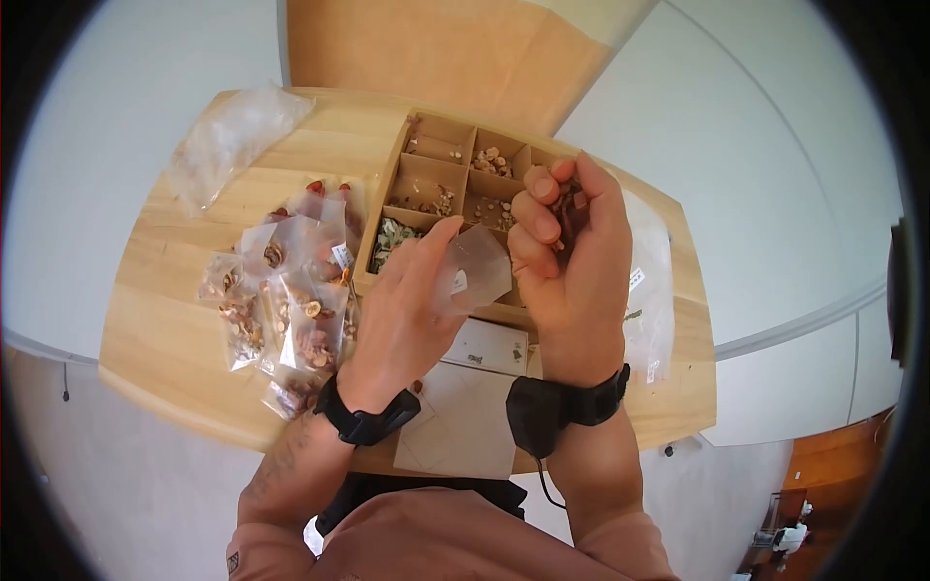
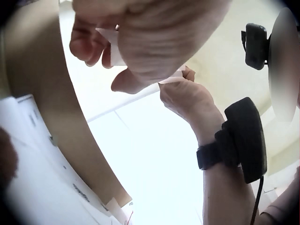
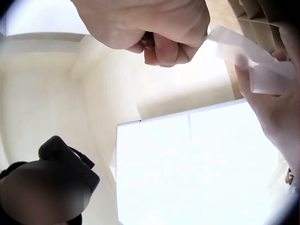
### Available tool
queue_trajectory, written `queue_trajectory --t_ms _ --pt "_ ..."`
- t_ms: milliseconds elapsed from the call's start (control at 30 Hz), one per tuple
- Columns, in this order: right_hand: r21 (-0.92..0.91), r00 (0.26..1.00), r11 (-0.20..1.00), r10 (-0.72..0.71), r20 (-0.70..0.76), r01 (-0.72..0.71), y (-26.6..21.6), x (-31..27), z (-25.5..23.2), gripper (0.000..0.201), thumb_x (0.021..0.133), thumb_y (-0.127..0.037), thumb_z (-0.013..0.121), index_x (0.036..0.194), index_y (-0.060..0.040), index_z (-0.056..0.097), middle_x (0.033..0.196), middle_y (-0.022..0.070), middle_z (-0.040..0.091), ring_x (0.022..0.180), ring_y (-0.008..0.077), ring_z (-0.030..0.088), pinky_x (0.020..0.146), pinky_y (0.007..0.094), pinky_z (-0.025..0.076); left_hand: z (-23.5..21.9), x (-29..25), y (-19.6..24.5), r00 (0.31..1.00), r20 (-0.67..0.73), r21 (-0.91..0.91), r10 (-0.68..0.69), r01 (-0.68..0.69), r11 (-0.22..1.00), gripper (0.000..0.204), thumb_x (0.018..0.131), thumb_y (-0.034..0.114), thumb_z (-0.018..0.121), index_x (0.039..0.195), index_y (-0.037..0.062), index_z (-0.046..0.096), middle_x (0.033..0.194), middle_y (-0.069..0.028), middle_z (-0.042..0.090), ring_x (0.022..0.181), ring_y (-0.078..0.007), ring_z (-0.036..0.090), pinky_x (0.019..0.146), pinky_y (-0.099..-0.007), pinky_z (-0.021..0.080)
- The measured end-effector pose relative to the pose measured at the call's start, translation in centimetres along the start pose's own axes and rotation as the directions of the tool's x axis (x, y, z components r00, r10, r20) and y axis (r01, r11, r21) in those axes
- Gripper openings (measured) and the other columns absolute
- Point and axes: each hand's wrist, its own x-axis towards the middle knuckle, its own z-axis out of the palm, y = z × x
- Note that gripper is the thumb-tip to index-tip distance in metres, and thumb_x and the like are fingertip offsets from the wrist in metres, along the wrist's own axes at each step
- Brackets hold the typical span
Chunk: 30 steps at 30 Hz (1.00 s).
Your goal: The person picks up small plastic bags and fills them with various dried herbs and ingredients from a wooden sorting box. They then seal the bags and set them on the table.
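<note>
My left hand [image 1: 392, 315] holds a small translucent plastic pouch [image 1: 475, 271] by its side, over the near part of a divided box [image 1: 387, 186]. In the right wrist view the pouch [image 3: 272, 77] sits between the left thumb and fingers, its mouth facing the right hand. To the right of it my right hand [image 1: 586, 271] is raised palm up, fingers curled around dark reddish-brown dried pieces [image 1: 572, 208]. The left wrist view shows the back part of the left hand [image 2: 159, 37] close by, with the right hand [image 2: 190, 98] behind it.
Several filled clear packets [image 1: 291, 290] lie heaped left of the box. Its compartments hold dried slices [image 1: 492, 162] and green leaves [image 1: 392, 237]. A crumpled plastic bag [image 1: 237, 136] lies at the back left, another plastic bag [image 1: 651, 290] at the right. White sheets [image 1: 460, 416] lie at the near edge.
</note>
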Motion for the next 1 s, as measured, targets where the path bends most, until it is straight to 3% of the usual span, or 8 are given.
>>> queue_trajectory --t_ms 267,567,767,1000 --pt "-0.058 0.988 0.993 -0.105 -0.111 0.099 1.9 -1.3 -0.7 0.024 0.1 -0.026 0.054 0.087 -0.0067 0.054 0.078 0.0036 0.055 0.058 0.0117 0.049 0.043 0.0242 0.031 -0.5 -0.4 0.2 0.997 0.065 0.104 0.03 -0.037 0.994 0.078 0.067 -0.002 0.073 0.139 0.011 0.048 0.1 -0.0121 0.059 0.097 -0.0348 0.059 0.079 -0.0419 0.052" --pt "-0.099 0.945 0.969 -0.244 -0.216 0.228 2.7 -2.3 -1.3 0.024 0.102 -0.027 0.051 0.087 -0.0078 0.054 0.074 0.0025 0.053 0.056 0.0119 0.047 0.043 0.0248 0.032 -0.4 -0.5 0.0 0.996 0.043 0.084 0.082 -0.085 0.993 0.078 0.064 -0.004 0.069 0.138 0.0095 0.048 0.096 -0.0118 0.057 0.095 -0.0338 0.058 0.076 -0.042 0.052" --pt "-0.095 0.966 0.985 -0.162 -0.203 0.145 3.2 -3.1 -1.2 0.031 0.104 -0.036 0.052 0.086 -0.0098 0.052 0.067 -0.0003 0.047 0.052 0.01 0.042 0.043 0.0246 0.03 -0.3 -0.8 -0.3 0.993 0.072 0.063 0.091 -0.096 0.993 0.073 0.067 -0.003 0.071 0.137 0.0098 0.051 0.103 -0.0144 0.062 0.094 -0.0357 0.06 0.079 -0.0418 0.051" --pt "-0.164 0.953 0.969 -0.216 -0.212 0.183 3.4 -3.8 -0.3 0.029 0.103 -0.035 0.053 0.088 -0.0099 0.051 0.067 -0.0005 0.046 0.052 0.0095 0.042 0.043 0.0246 0.03 -0.3 -0.9 -0.1 0.985 0.126 0.057 0.12 -0.127 0.99 0.072 0.068 -0.001 0.071 0.136 0.0088 0.051 0.1 -0.0124 0.061 0.095 -0.0346 0.059 0.079 -0.0419 0.052"
